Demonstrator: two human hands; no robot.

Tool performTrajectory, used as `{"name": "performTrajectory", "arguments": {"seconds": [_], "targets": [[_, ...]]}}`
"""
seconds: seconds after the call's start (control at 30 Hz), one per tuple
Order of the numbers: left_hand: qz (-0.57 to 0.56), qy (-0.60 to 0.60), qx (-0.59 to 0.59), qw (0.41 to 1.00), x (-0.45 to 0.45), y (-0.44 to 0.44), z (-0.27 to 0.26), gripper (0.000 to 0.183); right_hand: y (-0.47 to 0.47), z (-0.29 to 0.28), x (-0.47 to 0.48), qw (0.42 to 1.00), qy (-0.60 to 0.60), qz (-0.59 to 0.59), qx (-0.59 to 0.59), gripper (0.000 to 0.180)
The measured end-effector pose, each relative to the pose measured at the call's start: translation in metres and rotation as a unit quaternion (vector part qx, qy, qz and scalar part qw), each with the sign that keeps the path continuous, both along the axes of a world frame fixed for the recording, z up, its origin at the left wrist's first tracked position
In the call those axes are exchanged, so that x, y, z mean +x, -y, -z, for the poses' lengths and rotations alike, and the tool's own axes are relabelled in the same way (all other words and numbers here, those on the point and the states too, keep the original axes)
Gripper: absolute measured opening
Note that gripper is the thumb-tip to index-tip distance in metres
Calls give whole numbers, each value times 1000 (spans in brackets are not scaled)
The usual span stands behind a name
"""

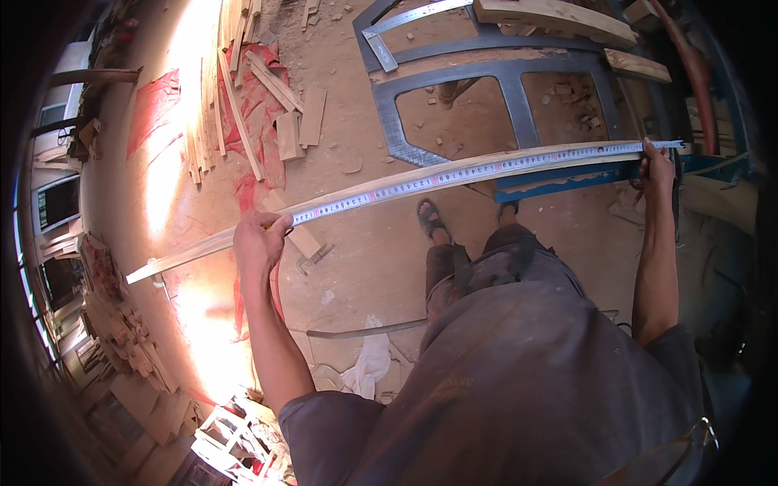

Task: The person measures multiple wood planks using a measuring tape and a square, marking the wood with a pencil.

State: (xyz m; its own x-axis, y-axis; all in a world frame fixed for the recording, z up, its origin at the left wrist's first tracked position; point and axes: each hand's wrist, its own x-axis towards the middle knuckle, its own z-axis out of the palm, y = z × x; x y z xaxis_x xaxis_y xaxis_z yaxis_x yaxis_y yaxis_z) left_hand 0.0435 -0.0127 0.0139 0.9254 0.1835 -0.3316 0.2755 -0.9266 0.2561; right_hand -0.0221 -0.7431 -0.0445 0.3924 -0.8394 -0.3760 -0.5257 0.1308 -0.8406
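A long pale wooden strip (194,254) stretches across the view in front of me, its left end nearer to me than its right. Along its face lies the extended blade of a tape measure (437,180), silver-white with black and red markings. My left hand (261,240) grips the blade's left part against the strip; a bit of yellow shows at the fingers, but the case is mostly hidden. At the right end, my right hand (657,167) pinches the blade and the strip close to the blade's tip. A thin reddish item pokes out below that hand, too small to identify.
Beyond the strip stands a dark metal frame (510,109) with large openings, bearing a try square (381,51) and a thick timber (559,21). A blue metal beam (547,181) runs below the strip. Wooden slats (237,115) and red sheeting (261,158) lie on the floor, left.
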Motion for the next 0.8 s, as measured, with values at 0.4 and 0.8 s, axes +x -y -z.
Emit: {"name": "performTrajectory", "arguments": {"seconds": [0.4,0.8], "targets": [[0,-5,-7,1000,5,8,1,26,15,14,-10,999,29,-5,33,18],[30,-20,16,999,9,38,-12,30,1,13,-10,999,-4,-31,22,21]]}}
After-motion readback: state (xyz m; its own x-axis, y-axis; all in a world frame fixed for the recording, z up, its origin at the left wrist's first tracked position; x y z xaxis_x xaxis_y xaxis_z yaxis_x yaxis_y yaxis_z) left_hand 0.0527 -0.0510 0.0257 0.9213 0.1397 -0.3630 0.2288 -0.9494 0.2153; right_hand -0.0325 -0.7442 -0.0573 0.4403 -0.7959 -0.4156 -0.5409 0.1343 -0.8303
